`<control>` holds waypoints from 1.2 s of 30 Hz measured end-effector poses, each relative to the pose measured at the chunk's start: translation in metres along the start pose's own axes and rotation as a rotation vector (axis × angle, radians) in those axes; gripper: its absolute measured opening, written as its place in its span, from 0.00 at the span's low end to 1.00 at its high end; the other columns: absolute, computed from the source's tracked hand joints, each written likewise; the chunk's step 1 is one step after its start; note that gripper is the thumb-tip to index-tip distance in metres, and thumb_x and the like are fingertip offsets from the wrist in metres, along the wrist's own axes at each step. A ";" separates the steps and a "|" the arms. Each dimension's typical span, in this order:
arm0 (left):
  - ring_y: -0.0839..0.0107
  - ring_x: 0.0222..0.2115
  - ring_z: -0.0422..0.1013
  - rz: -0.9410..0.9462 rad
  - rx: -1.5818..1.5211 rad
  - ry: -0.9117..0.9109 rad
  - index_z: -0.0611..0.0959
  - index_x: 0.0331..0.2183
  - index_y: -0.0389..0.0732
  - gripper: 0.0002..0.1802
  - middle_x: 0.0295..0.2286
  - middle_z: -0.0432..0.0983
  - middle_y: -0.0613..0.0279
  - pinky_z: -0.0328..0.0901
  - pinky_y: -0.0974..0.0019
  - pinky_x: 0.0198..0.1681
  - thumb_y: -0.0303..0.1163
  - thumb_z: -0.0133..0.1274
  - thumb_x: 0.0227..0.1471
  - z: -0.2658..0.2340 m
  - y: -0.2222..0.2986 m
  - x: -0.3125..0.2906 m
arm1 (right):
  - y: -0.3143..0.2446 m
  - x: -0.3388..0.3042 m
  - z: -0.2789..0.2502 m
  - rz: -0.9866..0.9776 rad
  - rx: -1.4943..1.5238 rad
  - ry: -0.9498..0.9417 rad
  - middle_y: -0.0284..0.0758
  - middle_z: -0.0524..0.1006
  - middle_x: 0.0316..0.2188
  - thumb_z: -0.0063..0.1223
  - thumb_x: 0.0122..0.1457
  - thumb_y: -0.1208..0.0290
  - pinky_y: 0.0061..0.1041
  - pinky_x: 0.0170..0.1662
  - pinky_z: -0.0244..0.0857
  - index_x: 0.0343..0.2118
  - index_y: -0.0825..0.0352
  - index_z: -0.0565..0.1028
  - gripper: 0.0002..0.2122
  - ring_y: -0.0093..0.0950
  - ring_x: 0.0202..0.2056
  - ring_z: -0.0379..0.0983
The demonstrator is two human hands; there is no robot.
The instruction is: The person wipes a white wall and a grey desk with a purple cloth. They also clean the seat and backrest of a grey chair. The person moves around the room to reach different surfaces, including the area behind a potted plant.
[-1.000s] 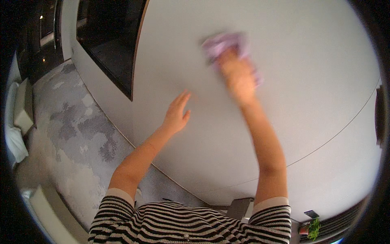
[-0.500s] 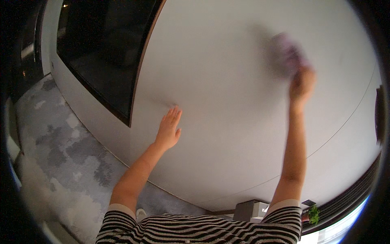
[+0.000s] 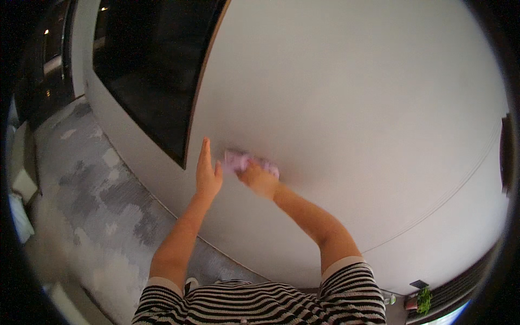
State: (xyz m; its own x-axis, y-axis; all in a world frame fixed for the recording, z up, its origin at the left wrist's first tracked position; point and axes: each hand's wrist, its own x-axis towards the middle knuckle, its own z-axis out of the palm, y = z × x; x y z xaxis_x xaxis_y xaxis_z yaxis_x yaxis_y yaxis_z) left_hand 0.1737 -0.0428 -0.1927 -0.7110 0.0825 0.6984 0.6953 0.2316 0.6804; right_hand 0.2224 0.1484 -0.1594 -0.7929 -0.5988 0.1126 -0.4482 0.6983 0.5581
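Observation:
My right hand (image 3: 260,180) grips a light purple cloth (image 3: 236,161) and presses it against the white wall (image 3: 352,108), low and near the middle of the view. The cloth is bunched, and motion blurs it a little; part of it spreads out past my fingers. Just to its left is my left hand (image 3: 208,174), raised with its fingers stretched out straight and the thumb apart. It holds nothing. Whether its fingertips touch the wall I cannot tell.
A large dark panel with a brown frame (image 3: 194,116) is on the wall at the upper left. Below lies a mottled grey carpet (image 3: 103,216). A potted green plant (image 3: 424,301) stands at the lower right, and a dark object (image 3: 506,154) juts in at the right edge.
My right hand has swept the cloth from the upper right down and left, close to my left hand. My left hand has shifted slightly left and turned edge-on.

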 end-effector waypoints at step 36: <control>0.56 0.63 0.41 0.450 0.284 -0.445 0.52 0.61 0.38 0.43 0.62 0.40 0.52 0.41 0.44 0.62 0.29 0.53 0.47 0.015 -0.049 0.028 | 0.150 0.089 -0.211 0.293 -0.502 0.577 0.34 0.70 0.52 0.43 0.53 0.80 0.41 0.59 0.51 0.51 0.60 0.69 0.20 0.34 0.53 0.64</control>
State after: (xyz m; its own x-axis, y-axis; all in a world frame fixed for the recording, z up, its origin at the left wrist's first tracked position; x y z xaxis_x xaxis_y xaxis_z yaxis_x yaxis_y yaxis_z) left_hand 0.1185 -0.0368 -0.2098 -0.3778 0.6054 0.7006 0.9213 0.3212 0.2192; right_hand 0.1719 0.1170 0.1074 -0.4507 -0.6222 0.6401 0.0916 0.6810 0.7265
